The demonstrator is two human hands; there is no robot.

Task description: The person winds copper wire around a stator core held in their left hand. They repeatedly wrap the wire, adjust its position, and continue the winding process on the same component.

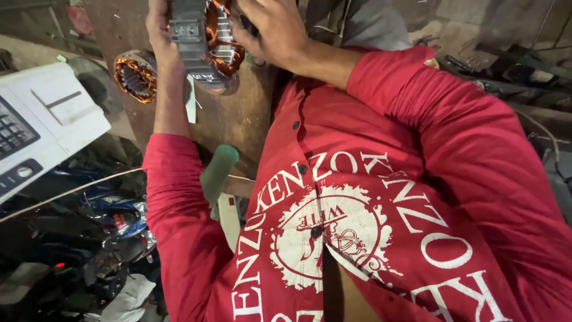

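A finned grey motor stator (202, 45) with copper windings is held between both of my hands at the top of the view, over a worn brown workbench (238, 119). My left hand (159, 33) grips its left side. My right hand (271, 30) covers its right side, fingers curled over the windings. Both arms wear red sleeves, and my red shirt with a white print fills the lower right. A second stator (136, 76) with copper coils lies on the bench just left of my left forearm.
A green tool handle (218, 173) sticks out at the bench edge by my left elbow. A white machine with a keypad (42, 119) sits at left. Dark cluttered parts and cables lie below it and at the far right.
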